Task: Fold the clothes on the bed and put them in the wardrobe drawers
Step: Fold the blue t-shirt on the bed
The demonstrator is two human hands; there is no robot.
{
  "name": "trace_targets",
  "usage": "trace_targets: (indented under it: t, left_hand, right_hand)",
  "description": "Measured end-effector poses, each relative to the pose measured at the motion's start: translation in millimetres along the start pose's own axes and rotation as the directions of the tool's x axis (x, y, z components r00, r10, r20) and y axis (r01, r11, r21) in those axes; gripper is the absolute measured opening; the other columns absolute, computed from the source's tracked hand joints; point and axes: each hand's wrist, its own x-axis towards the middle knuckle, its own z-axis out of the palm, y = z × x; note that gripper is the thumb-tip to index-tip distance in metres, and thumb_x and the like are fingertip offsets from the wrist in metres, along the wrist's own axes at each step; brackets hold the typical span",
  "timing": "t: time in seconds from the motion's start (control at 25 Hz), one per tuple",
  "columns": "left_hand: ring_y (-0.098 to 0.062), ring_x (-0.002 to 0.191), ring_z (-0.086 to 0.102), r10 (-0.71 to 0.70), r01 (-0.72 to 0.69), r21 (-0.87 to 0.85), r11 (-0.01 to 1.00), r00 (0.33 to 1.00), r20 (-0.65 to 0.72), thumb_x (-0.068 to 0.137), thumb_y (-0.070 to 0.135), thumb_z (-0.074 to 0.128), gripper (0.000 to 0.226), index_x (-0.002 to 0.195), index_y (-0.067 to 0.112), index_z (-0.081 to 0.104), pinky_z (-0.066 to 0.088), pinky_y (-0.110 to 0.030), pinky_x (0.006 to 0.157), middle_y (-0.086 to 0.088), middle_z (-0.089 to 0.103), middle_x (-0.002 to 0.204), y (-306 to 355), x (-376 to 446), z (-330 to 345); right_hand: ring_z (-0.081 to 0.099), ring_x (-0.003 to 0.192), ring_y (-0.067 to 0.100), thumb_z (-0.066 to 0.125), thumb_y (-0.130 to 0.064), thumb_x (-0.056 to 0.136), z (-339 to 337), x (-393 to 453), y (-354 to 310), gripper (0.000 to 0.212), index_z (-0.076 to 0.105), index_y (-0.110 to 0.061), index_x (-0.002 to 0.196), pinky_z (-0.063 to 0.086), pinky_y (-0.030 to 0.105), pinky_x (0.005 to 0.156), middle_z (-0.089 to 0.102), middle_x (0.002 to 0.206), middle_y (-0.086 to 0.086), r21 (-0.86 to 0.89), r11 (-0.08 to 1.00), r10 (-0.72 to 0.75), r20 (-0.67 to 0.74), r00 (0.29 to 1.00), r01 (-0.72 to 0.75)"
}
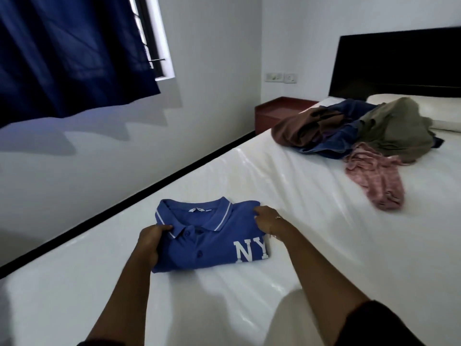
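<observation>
Polo shirt (207,238), blue, lies folded on the bed (287,186) at 6 o'clock of the head view. Left hand (149,242) grips its left edge with curled fingers; right hand (267,219) pinches the right shoulder. Lift both sides level, supporting underneath, so the fold holds. Unfolded clothes pile (356,128) waits at 2 o'clock.

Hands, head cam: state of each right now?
Left hand: grips the left edge of the folded blue polo shirt.
Right hand: fingers curled, pinching the shirt's right shoulder edge.
</observation>
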Motion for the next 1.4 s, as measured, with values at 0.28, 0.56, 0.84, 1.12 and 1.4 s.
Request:
trace_targets:
  t: [0.28,0.56,0.84,1.12,1.4]
  left_hand:
    - [-0.041,0.131,0.033,0.525,-0.133,0.687,0.715,0.751,-0.4,0.085,0.025,0.062,0.062,0.138,0.003,0.037,0.027,-0.052,0.104,-0.022,0.04,0.141,-24,5,-47]
    - [-0.035,0.135,0.037,0.475,-0.563,0.741,-0.366,0.572,0.668,0.073,0.088,0.006,0.098,0.138,0.026,0.046,-0.016,-0.056,0.11,-0.006,0.047,0.143,-40,12,5]
    - [-0.034,0.144,-0.008,0.358,-0.354,0.925,-0.139,0.853,0.38,0.079,0.078,0.031,0.09,0.15,0.03,0.006,0.01,-0.069,0.106,0.004,0.0,0.159,-27,15,29]
    - [-0.033,0.145,-0.007,0.39,-0.164,0.982,-0.096,0.901,0.189,0.081,0.076,0.032,0.086,0.15,0.031,0.007,0.017,-0.071,0.104,0.007,-0.001,0.159,-15,44,-28]
    - [-0.033,0.144,-0.012,0.422,-0.098,0.973,-0.208,0.889,0.18,0.088,0.068,0.028,0.08,0.15,0.03,-0.005,0.001,-0.068,0.107,-0.003,-0.003,0.159,-28,37,-44]
  right_hand:
    - [-0.012,0.143,0.037,0.044,-0.063,0.087,116,-30,-40,0.09,-0.007,-0.022,0.15,0.013,0.053,0.113,-0.023,0.154,0.01,-0.512,0.827,-0.196,0.124,0.973,0.232]
    - [0.016,0.143,0.028,0.061,-0.05,0.083,111,-8,-19,0.104,-0.012,-0.015,0.148,0.025,0.035,0.112,-0.006,0.156,0.015,-0.466,0.841,-0.255,0.103,0.962,0.273]
    - [0.011,0.145,0.023,0.041,-0.03,0.098,112,11,-9,0.07,-0.005,-0.015,0.149,0.02,0.032,0.114,0.0,0.158,0.009,-0.515,0.782,-0.408,0.005,0.913,0.352]
    - [0.004,0.145,0.021,0.031,-0.031,0.101,112,9,-7,0.055,0.007,-0.026,0.15,0.014,0.035,0.114,0.004,0.158,0.005,-0.618,0.709,-0.406,0.037,0.913,0.34]
    - [0.003,0.145,0.022,0.029,-0.03,0.101,116,5,-10,0.048,0.018,-0.025,0.148,0.011,0.035,0.114,0.002,0.157,0.006,-0.609,0.725,-0.367,0.054,0.929,0.322]
